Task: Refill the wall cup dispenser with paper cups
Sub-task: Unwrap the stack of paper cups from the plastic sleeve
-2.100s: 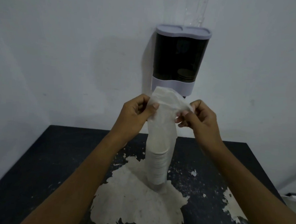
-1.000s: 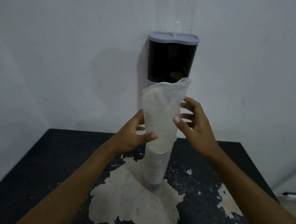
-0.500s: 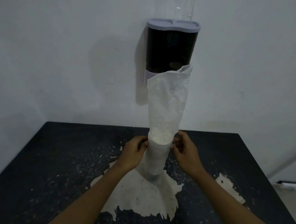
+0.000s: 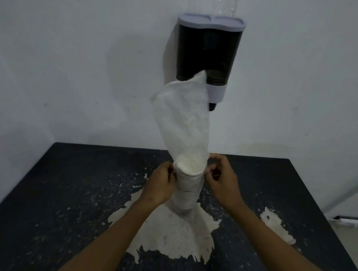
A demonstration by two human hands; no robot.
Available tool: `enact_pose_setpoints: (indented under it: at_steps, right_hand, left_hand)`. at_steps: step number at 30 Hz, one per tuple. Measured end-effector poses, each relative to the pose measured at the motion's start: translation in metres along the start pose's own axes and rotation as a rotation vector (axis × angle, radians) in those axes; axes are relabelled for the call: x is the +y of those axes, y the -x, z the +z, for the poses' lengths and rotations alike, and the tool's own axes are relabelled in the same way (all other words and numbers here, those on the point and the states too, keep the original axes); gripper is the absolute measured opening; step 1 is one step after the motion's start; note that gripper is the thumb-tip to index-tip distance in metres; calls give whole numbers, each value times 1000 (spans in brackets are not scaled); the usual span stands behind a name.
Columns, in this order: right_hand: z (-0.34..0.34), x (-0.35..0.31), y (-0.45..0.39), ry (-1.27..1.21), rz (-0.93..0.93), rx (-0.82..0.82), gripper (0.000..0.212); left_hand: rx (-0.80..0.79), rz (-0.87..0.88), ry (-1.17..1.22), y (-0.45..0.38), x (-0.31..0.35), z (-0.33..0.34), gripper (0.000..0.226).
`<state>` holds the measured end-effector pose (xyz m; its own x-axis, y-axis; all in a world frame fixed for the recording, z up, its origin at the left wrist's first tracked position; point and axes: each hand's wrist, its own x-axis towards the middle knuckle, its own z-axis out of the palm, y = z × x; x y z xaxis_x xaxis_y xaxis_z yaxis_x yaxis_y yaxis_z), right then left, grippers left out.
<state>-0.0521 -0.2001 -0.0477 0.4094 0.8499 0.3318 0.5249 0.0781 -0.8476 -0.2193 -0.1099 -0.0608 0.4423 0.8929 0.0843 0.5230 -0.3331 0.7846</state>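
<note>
A stack of paper cups (image 4: 186,189) stands upright on the dark table (image 4: 57,191), on a pale patch (image 4: 168,234) where the dark surface has peeled away. The stack sits inside a thin white plastic sleeve (image 4: 183,119), whose loose, crumpled upper part rises well above the top cup and leans slightly to the left. Its tip overlaps the lower part of the wall cup dispenser (image 4: 209,54) in this view.

The left hand (image 4: 161,184) is at the left side of the stack near its top, with its fingers curled against the sleeve there. The right hand (image 4: 221,179) is at the right side at about the same height, its thumb and fingers pinched together on the sleeve's edge. Both hands seem to grip the plastic rather than the cups themselves, though the dim light makes that hard to confirm.

The dispenser is fixed to the white wall (image 4: 74,57) above the far edge of the table. It has a grey lid, a dark see-through body with two side-by-side tubes, and a grey band at the bottom. A few cups show low in its right tube.

Smaller pale chips are scattered over the table, with a larger one (image 4: 277,225) to the right of the right forearm.
</note>
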Motion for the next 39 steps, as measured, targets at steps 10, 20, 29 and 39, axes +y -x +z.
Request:
enact_pose_setpoints:
  at_steps: [10,20,29,39]
  right_hand:
    - [6,12,13,27,66,-87,28]
    - [13,14,11,0,84,-106,28]
    - [13,16,5,-27,96,-81,33]
    - [14,32,6,-47,163,-85,27]
  left_hand:
    - [-10,-24,-32,5,-13,3,11]
    - [-40,-59,-40,7,-24,12,11]
    - [-72,-105,-61,1,-30,15,11]
    - [-89,-46,-52,-1,-31,19,11]
